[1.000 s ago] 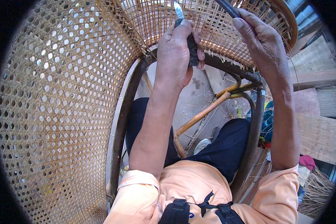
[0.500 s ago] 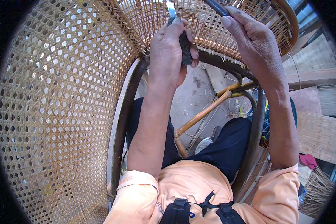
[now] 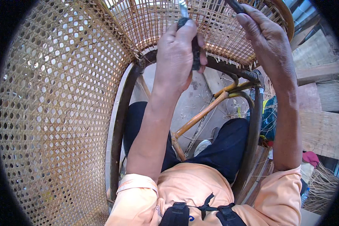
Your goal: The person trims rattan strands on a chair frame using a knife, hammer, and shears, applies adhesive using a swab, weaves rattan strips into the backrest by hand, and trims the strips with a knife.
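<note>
My left hand point(image 3: 173, 60) is closed round the dark, wrapped handle point(image 3: 196, 49) of a bladed hand tool. Its narrow metal blade point(image 3: 183, 9) points away from me and runs out at the top edge, so its tip is hidden. Farther right, my right hand point(image 3: 271, 43) grips a dark rod-like handle point(image 3: 234, 5); whatever is at its other end lies out of view. Both hands are over the curved cane-woven panel point(image 3: 224, 35) of a rattan chair frame. Along the panel's lower edge, short cane ends stick out above the dark frame rail point(image 3: 229, 66).
A large cane-woven panel point(image 3: 56, 109) rises on my left, edged by a dark curved rail point(image 3: 118, 139). A rattan brace point(image 3: 201, 115) crosses between my legs, inside the frame. At right lie wooden boards point(image 3: 320, 130), a pink cloth point(image 3: 310, 158) and a bundle of loose cane strips point(image 3: 322, 188).
My left hand has shifted right with the bladed tool, and the blade reaches nearer the top edge. The right hand has moved slightly right and down with its handle. The view has shifted a little.
</note>
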Action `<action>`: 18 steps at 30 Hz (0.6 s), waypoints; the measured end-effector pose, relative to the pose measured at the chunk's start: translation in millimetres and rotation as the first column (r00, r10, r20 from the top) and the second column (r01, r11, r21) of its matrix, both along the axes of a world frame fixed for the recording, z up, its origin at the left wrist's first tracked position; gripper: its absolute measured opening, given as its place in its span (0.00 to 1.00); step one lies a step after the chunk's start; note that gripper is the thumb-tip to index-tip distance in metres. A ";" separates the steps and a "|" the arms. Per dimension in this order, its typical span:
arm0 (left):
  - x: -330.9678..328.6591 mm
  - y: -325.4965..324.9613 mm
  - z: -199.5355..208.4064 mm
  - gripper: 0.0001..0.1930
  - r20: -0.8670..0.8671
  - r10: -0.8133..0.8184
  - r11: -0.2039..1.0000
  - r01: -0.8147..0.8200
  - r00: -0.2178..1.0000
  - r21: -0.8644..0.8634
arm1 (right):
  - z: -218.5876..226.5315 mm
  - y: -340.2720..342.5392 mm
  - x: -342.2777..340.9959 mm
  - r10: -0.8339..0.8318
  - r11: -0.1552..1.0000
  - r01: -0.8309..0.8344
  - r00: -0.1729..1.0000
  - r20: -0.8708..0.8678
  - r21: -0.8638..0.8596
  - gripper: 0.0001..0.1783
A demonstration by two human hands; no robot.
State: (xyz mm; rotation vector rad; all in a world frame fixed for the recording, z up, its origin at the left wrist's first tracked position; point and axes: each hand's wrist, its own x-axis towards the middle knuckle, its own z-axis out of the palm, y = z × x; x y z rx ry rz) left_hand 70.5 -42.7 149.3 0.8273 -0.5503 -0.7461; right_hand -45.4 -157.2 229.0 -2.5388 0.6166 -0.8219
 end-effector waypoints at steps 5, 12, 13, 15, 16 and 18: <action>-1.7 -11.5 0.4 0.12 -0.012 0.019 1.000 -0.019 1.000 -0.003 | -5.8 -7.1 1.7 -0.015 0.995 0.014 1.000 -0.012 -0.098 0.21; -3.8 -5.0 -0.3 0.13 -0.070 0.000 1.000 0.000 0.998 0.000 | -26.3 -12.2 -5.0 0.011 0.999 -0.011 1.000 -0.001 -0.047 0.19; -7.3 -3.8 -0.2 0.12 -0.084 0.009 1.000 -0.009 0.996 -0.004 | -24.3 -12.8 -7.6 -0.016 0.998 0.010 0.996 0.088 0.066 0.19; -17.6 -4.9 -0.2 0.11 -0.102 0.006 1.000 -0.007 0.995 -0.014 | -18.2 -14.2 -13.2 0.027 0.997 -0.018 0.994 0.107 -0.081 0.19; -25.1 -8.4 -0.6 0.12 -0.092 0.074 0.997 -0.075 0.993 -0.009 | -16.4 -13.5 -17.9 -0.027 0.997 0.023 0.998 0.057 0.070 0.19; -35.7 -11.7 -2.3 0.10 -0.076 0.091 0.993 -0.096 0.993 -0.065 | -17.5 -10.4 -31.7 -0.128 0.926 0.110 0.991 0.026 0.362 0.17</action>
